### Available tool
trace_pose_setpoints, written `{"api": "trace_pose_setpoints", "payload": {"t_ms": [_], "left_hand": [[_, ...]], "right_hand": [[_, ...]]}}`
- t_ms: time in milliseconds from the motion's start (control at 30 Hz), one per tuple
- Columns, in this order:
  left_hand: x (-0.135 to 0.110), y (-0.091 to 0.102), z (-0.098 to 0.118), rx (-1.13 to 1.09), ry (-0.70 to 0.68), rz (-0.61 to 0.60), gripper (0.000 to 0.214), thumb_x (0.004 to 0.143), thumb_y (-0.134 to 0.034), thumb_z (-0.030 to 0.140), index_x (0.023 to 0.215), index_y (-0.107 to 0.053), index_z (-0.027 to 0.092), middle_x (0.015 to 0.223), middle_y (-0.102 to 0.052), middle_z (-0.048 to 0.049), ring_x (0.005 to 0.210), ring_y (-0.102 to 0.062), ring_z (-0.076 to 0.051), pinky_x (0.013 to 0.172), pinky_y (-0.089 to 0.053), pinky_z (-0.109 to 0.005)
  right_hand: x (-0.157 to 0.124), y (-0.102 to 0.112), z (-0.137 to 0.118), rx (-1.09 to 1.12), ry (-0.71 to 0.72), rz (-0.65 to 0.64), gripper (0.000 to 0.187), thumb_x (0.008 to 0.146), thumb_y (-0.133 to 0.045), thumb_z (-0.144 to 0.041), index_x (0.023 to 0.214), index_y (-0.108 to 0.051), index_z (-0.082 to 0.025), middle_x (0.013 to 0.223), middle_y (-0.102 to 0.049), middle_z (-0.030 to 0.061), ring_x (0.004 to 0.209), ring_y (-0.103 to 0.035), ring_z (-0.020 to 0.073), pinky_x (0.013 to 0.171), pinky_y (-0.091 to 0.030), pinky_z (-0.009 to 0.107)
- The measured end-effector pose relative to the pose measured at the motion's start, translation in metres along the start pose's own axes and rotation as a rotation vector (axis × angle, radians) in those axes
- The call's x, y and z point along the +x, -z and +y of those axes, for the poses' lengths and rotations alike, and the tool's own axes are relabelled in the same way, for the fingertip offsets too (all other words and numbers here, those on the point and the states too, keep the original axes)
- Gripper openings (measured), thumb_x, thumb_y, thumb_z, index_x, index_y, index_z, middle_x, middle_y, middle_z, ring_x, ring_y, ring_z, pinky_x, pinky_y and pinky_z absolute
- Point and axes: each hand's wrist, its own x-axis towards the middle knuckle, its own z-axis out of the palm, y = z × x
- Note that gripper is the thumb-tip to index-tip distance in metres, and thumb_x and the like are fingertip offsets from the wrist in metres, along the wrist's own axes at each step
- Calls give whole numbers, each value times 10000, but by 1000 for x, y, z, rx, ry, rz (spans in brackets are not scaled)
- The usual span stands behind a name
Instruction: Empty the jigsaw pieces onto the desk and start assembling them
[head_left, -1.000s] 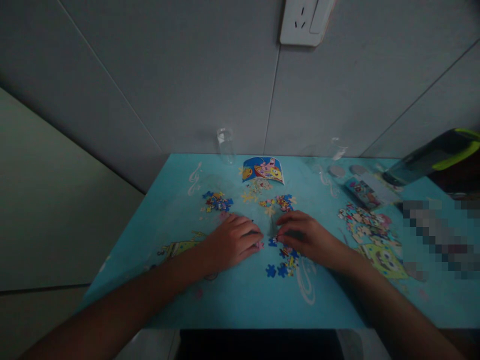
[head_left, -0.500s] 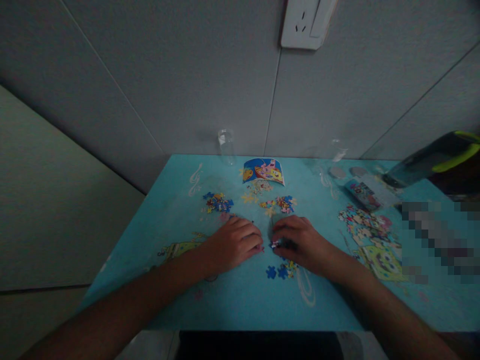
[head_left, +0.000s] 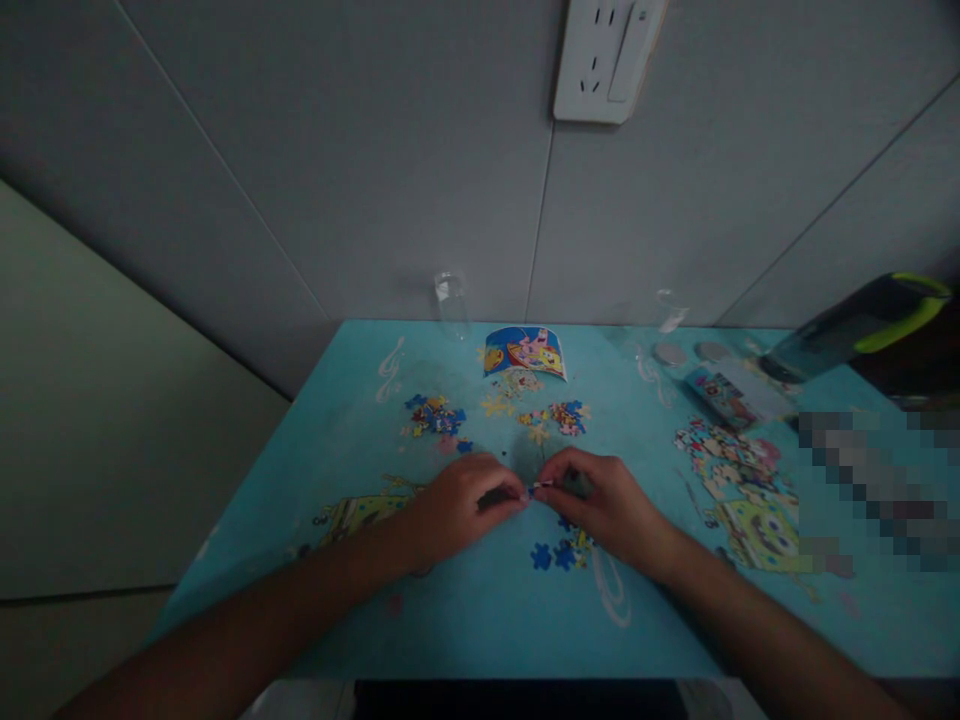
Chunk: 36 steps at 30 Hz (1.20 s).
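Observation:
Over the middle of the blue table, my left hand (head_left: 476, 500) and my right hand (head_left: 596, 498) meet fingertip to fingertip. Both pinch small jigsaw puzzle pieces (head_left: 537, 487), mostly hidden by the fingers; whether the pieces are joined I cannot tell. Just below my right hand lie blue and yellow puzzle pieces (head_left: 562, 555). Beyond the hands are a left pile of puzzle pieces (head_left: 436, 415) and a smaller right pile (head_left: 568, 417). A curved picture card (head_left: 525, 352) with cartoon figures lies behind them.
Clear plastic cylinders (head_left: 451, 305) stand along the wall. To the right lie a large spread of puzzle pieces (head_left: 731, 460), a printed pack (head_left: 724, 398), round grey lids (head_left: 670, 353) and a tilted dark bottle (head_left: 847, 330). A socket panel (head_left: 609, 60) is on the wall.
My hands have come together from apart, and their fingertips now meet around the pieces. The view has tilted slightly upward.

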Motion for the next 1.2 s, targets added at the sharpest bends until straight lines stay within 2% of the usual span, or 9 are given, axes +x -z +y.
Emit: {"api": "trace_pose_setpoints", "payload": {"t_ms": [133, 267, 433, 600, 767, 900, 1000, 1100, 1200], "left_hand": [[0, 0, 0, -23, 101, 33, 68, 921, -699, 261, 944, -691, 199, 879, -690, -9, 835, -630, -156, 782, -466, -291], [-1, 1, 1, -94, 165, 47, 51, 918, -688, 248, 952, -695, 211, 890, -701, 5, 835, -641, -142, 786, -477, -274], [0, 2, 8, -150, 188, 9, 91, 900, -694, 242, 986, -712, 221, 901, -709, 9, 823, -638, -137, 757, -480, -262], [0, 2, 8, -187, 186, 35, 81, 928, -654, 249, 963, -716, 213, 872, -715, 7, 798, -644, -132, 722, -473, -251], [0, 1, 8, -218, 241, 65, 88, 952, -605, 235, 986, -681, 208, 891, -714, 7, 827, -659, -139, 750, -494, -260], [2, 11, 6, -86, 153, 161, 78, 955, -593, 219, 966, -670, 207, 1007, -698, -24, 945, -651, -163, 859, -506, -305], [2, 26, -6, 163, 50, 229, 86, 952, -587, 205, 937, -672, 203, 1113, -660, -58, 1065, -616, -200, 973, -477, -383], [1, 40, -27, 431, 11, 245, 100, 950, -586, 209, 934, -684, 195, 1120, -651, -75, 1070, -600, -232, 991, -464, -453], [1, 51, -45, 585, 5, 240, 107, 944, -593, 207, 941, -699, 195, 1129, -654, -80, 1054, -597, -243, 956, -483, -462]], "right_hand": [[1, -3, 0, 77, -19, 55, 91, 876, -743, -289, 896, -692, -216, 803, -696, -13, 736, -641, 134, 681, -496, 244], [1, -4, 2, 81, -27, 43, 103, 888, -732, -314, 913, -694, -221, 844, -720, -1, 785, -675, 150, 724, -513, 261], [0, -9, 5, 57, -18, 28, 105, 899, -717, -323, 940, -695, -229, 879, -740, 8, 820, -698, 166, 749, -526, 280], [0, -15, 4, 59, -10, -2, 112, 901, -718, -325, 953, -681, -233, 846, -724, -9, 774, -680, 150, 700, -512, 263], [0, -14, 4, 19, -4, 40, 129, 915, -698, -352, 968, -689, -235, 854, -720, -5, 774, -675, 153, 703, -519, 267], [4, 3, 11, -74, -25, 149, 199, 904, -702, -387, 1032, -714, -235, 868, -727, 8, 791, -690, 179, 746, -545, 301], [10, 24, 20, -228, -6, 280, 265, 915, -685, -401, 1123, -728, -243, 958, -746, 46, 874, -697, 220, 839, -551, 370], [15, 44, 29, -398, 87, 171, 274, 980, -587, -347, 1207, -720, -271, 1108, -752, 71, 999, -686, 254, 926, -532, 420], [16, 58, 36, -531, 137, 84, 298, 1001, -527, -281, 1233, -714, -271, 1207, -734, 66, 1092, -661, 273, 988, -502, 439]]}}
